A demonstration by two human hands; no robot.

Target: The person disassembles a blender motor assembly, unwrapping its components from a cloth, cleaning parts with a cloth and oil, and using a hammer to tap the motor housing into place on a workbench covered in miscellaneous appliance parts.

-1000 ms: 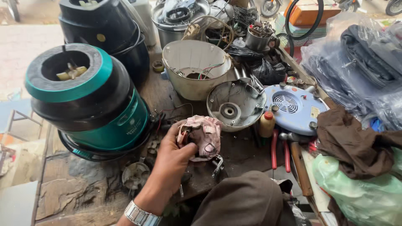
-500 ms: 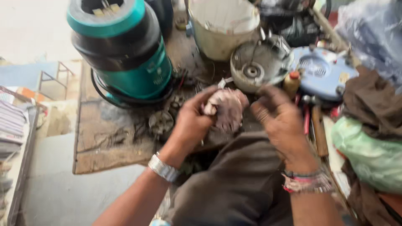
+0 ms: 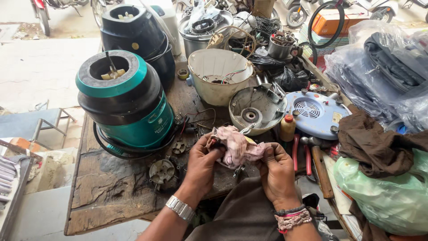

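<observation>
Pink, stained cloth (image 3: 236, 146) sits bunched between both hands just above the near edge of the wooden workbench (image 3: 107, 192), in front of the person's lap. The left hand (image 3: 203, 163) closes its fingers around the left end of the cloth, thumb on top, and something small and dark shows under the folds there; what it is cannot be told. The right hand (image 3: 277, 172) pinches the right end of the cloth, thumb pressed down on it and fingers curled beneath. A metal watch (image 3: 180, 208) is on the left wrist, and woven bands (image 3: 292, 217) are on the right wrist.

Just left of the hands a small round metal part (image 3: 161, 171) lies flat on the bench. Behind it stands a big green and black appliance body (image 3: 127, 102), with a black cord looped around its base. Straight beyond the cloth a grey metal housing (image 3: 254, 109) lies tilted, and behind that sits a cream plastic bowl-shaped shell (image 3: 219, 76) with wires inside. To the right a small yellow bottle with a red cap (image 3: 287, 128) stands upright beside a pale blue round base (image 3: 314, 114). Red-handled pliers (image 3: 302, 154) and a wooden-handled hammer (image 3: 320, 167) lie near the right hand. A brown cloth (image 3: 379, 145) rests over a green plastic bag (image 3: 385, 192) at the far right.
</observation>
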